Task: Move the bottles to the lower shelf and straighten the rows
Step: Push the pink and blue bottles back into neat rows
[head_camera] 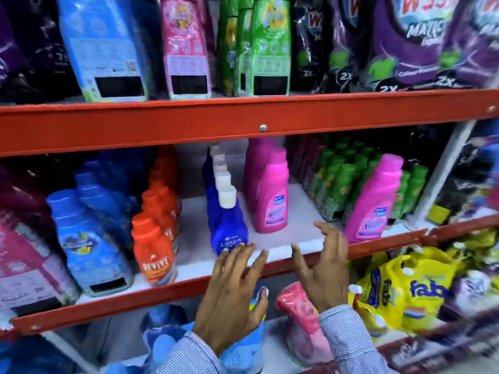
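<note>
Both hands raised, empty, at the near edge of the middle shelf (pixel 275 248): left hand (pixel 232 295) with fingers spread, fingertips just below the dark blue bottle (pixel 228 225); right hand (pixel 324 268) open, fingers loosely curled. Pink bottle (pixel 271 195) upright just right of the blue row; another pink bottle (pixel 374 201) tilted, farther right by green bottles (pixel 333 187).

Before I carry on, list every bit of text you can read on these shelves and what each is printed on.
"REVIVE": front orange bottle.
"fab": yellow bag.
"MATIC": purple pouch, top shelf; the red word above it is cut off.
"2X": black pouch and its neighbours.
Blue bottle: starts "LI", rest hidden behind the left hand.
Pink bottle: red logo blurred.
Back-panel print on the top shelf: too small.
</note>
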Tool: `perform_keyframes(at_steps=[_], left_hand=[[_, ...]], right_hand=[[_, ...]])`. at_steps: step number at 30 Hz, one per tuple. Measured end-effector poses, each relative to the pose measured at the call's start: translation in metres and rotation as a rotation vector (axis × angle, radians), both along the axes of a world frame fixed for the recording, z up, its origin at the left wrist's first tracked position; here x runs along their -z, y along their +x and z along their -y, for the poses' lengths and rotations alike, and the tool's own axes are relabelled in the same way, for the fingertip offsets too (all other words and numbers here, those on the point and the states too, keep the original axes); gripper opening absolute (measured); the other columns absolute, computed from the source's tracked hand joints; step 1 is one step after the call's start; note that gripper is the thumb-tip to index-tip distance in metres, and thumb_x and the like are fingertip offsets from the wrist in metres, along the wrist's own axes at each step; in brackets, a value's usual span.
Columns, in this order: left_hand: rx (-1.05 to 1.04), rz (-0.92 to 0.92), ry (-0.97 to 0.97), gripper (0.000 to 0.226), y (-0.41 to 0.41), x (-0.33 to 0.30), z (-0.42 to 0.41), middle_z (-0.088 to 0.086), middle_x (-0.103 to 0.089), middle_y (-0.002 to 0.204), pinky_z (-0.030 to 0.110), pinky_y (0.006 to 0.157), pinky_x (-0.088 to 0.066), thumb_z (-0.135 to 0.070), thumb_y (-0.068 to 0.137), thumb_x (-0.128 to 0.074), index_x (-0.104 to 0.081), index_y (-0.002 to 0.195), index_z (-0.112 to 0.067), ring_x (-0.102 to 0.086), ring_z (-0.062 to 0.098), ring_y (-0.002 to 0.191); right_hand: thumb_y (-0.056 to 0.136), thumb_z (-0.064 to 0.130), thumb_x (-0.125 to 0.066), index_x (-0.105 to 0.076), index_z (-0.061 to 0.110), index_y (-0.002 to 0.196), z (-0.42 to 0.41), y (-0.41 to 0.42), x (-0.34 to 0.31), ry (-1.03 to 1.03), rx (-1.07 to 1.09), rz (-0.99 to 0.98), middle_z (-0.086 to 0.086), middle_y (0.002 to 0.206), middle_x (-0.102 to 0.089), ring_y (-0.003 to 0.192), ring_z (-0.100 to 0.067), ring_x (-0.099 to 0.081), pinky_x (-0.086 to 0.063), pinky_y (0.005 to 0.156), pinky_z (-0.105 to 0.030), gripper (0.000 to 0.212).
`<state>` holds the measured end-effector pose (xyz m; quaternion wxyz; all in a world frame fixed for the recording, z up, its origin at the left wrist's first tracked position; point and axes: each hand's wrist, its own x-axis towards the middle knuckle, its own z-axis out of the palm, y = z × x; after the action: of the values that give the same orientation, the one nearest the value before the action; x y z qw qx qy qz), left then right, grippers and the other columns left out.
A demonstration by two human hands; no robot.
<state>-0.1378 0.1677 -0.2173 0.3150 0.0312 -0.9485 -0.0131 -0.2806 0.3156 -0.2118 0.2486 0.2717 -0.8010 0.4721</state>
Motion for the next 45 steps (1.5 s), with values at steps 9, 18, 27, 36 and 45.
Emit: perform_keyframes(at_steps=[9, 18, 27, 36, 45], left_hand=[[-0.041, 0.205, -0.034, 0.074, -0.021, 0.035, -0.012, 0.011, -0.062, 0.149, 0.042, 0.124, -0.016, -0.041, 0.08, -0.054, -0.051, 0.149, -0.014, -0.063, 0.034, 0.134], [-0.068, 0.28, -0.03, 0.077, -0.016, 0.032, -0.011, 0.006, -0.058, 0.153, 0.038, 0.126, -0.012, -0.043, 0.084, -0.055, -0.043, 0.155, -0.018, -0.058, 0.028, 0.138], [-0.074, 0.269, -0.004, 0.07, -0.006, 0.03, -0.003, 0.003, -0.061, 0.149, 0.035, 0.126, -0.015, -0.037, 0.085, -0.055, -0.047, 0.152, -0.019, -0.057, 0.022, 0.136], [-0.055, 0.18, -0.008, 0.069, -0.007, 0.036, -0.004, 0.005, -0.063, 0.146, 0.041, 0.119, -0.026, -0.035, 0.084, -0.054, -0.046, 0.15, -0.018, -0.042, 0.02, 0.137], [-0.045, 0.128, -0.014, 0.072, -0.008, 0.044, -0.003, 0.004, -0.063, 0.144, 0.041, 0.119, -0.027, -0.037, 0.082, -0.054, -0.044, 0.151, -0.018, -0.042, 0.02, 0.137]], right_hand=[[0.068, 0.032, -0.09, -0.035, -0.003, 0.141, -0.049, -0.07, -0.006, -0.149, 0.374, 0.153, -0.03, 0.139, -0.045, 0.13, -0.046, -0.042, -0.034, 0.112, -0.052, 0.097], [0.065, 0.034, -0.091, -0.042, -0.002, 0.138, -0.061, -0.118, -0.009, -0.119, 0.356, 0.266, -0.027, 0.134, -0.055, 0.125, -0.043, -0.053, -0.044, 0.106, -0.047, 0.095], [0.061, 0.043, -0.092, -0.045, 0.002, 0.131, -0.023, -0.073, -0.021, -0.119, 0.264, 0.229, -0.023, 0.126, -0.058, 0.116, -0.043, -0.059, -0.05, 0.095, -0.049, 0.094], [0.059, 0.045, -0.092, -0.047, 0.007, 0.121, 0.039, -0.021, -0.026, -0.019, 0.07, 0.217, -0.014, 0.113, -0.057, 0.108, -0.037, -0.061, -0.052, 0.082, -0.042, 0.086], [0.062, 0.051, -0.089, -0.044, 0.005, 0.114, 0.053, -0.014, -0.027, 0.062, 0.072, 0.261, -0.014, 0.11, -0.055, 0.104, -0.039, -0.061, -0.05, 0.078, -0.044, 0.083]])
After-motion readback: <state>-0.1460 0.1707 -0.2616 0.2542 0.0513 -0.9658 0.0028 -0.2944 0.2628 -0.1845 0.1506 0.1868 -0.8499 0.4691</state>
